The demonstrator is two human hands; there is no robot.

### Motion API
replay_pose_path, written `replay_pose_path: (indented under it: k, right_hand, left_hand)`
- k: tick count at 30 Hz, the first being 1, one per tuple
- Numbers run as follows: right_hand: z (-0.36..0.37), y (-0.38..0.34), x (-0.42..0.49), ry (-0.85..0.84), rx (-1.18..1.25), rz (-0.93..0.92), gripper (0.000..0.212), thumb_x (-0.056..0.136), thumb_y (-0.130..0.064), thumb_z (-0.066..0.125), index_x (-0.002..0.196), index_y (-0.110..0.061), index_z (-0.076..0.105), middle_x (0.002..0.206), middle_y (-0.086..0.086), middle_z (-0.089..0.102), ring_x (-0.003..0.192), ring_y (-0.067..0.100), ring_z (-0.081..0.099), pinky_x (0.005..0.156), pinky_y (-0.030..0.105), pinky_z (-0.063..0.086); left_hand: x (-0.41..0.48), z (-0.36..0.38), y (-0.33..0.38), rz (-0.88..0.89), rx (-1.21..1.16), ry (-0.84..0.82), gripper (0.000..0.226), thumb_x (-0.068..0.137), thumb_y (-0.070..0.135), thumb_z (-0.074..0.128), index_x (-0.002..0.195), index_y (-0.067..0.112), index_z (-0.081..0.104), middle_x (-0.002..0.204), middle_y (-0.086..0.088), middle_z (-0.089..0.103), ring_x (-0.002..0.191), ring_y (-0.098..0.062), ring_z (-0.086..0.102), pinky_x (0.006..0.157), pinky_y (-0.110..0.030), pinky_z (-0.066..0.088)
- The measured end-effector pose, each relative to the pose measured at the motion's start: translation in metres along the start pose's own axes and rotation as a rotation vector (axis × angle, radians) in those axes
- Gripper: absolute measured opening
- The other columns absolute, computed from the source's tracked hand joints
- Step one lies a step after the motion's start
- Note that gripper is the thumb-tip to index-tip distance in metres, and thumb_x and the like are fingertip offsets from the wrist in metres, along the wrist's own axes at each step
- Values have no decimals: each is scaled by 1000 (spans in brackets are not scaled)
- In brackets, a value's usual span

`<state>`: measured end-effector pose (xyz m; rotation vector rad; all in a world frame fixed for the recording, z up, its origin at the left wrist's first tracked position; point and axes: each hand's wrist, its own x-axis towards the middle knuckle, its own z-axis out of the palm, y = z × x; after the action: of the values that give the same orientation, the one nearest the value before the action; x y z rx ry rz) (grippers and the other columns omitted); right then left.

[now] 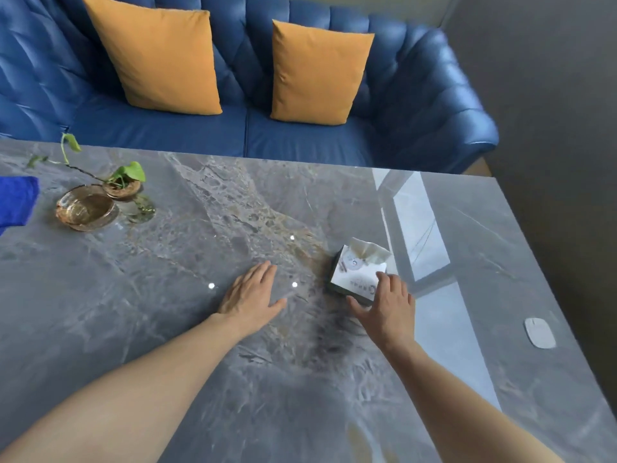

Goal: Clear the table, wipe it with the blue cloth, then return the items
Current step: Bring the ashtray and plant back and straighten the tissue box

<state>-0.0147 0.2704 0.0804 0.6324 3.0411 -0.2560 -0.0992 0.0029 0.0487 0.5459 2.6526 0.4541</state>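
Left hand (250, 292): flat on bench (167, 362), palm down, fingers released and straight.
Right hand (387, 305): fingers and thumb grasping near end of tissue box (350, 275).
Tissue box: on bench, 3 o'clock of left hand, 1 tissue sticking up.
Blue cloth (16, 200): on bench, 9 o'clock edge, cut off by frame.
Glass bowl (85, 208): 10 o'clock, near cloth; small plant (125, 178) just behind it.
Sofa (300, 138): 12 o'clock, 2 orange cushions (157, 58).
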Motion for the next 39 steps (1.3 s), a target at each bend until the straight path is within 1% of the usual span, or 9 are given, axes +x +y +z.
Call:
replay_pose_path:
  k: [3,8,13,16,18,23,28,33,39]
  right_hand:
    - [3,29,4,-27,-14,41,80,74,-67,74,126,-9,56,118,8,60,112,32,56,92,44,48]
    - [12,58,16,-143,76,29,86,81,-68,71,142,-11,48,137,9,53,127,31,49,100,43,43]
    - [17,68,30,-172,191,-57,78,83,-62,74,140,-14,52,132,6,58,123,28,51,99,40,46]
    - [20,71,35,-183,178,-149,65,89,-57,69,138,-17,54,128,4,60,119,26,51,96,37,45]
    - [22,71,37,-192,161,-187,61,93,-55,64,139,-17,52,129,3,59,120,26,50,97,37,44]
    - [27,70,41,-201,138,-224,60,97,-56,54,146,-23,42,135,-1,54,126,24,46,102,38,38]
    - [25,58,50,-222,125,-270,62,99,-57,50,150,-23,38,147,-3,50,133,23,45,104,38,35]
    - [22,28,58,-217,153,-338,63,99,-55,52,151,-23,37,148,-3,50,133,22,46,103,37,34]
    - [21,-24,65,-229,155,-414,69,99,-52,54,156,-20,32,152,0,47,137,25,44,106,38,33]
  left_hand:
    - [16,11,32,78,5,-16,83,98,57,45,160,12,12,169,-5,13,155,-21,11,125,-40,17]
    - [44,28,67,152,-10,4,83,98,58,47,159,12,16,167,-6,20,154,-21,16,125,-39,16]
    - [64,40,86,154,-22,36,81,98,55,50,158,11,20,165,-7,26,153,-23,21,125,-39,19]
    - [67,46,92,167,-1,89,68,98,46,53,152,10,34,154,-6,42,144,-24,35,118,-41,30]
    - [66,49,94,180,-4,122,60,98,41,56,146,10,42,143,-5,51,134,-24,44,112,-41,37]
    - [62,52,97,171,-51,180,47,95,35,60,133,8,52,126,-6,59,120,-25,51,103,-40,45]
    - [55,43,91,127,-68,224,42,95,34,61,128,11,53,123,-3,59,117,-23,52,98,-39,47]
    - [46,26,75,40,-65,264,42,93,29,66,125,6,55,125,-9,60,119,-28,53,99,-42,48]
    - [32,5,32,-33,-54,301,42,92,31,66,125,7,55,124,-7,60,121,-27,52,98,-42,48]
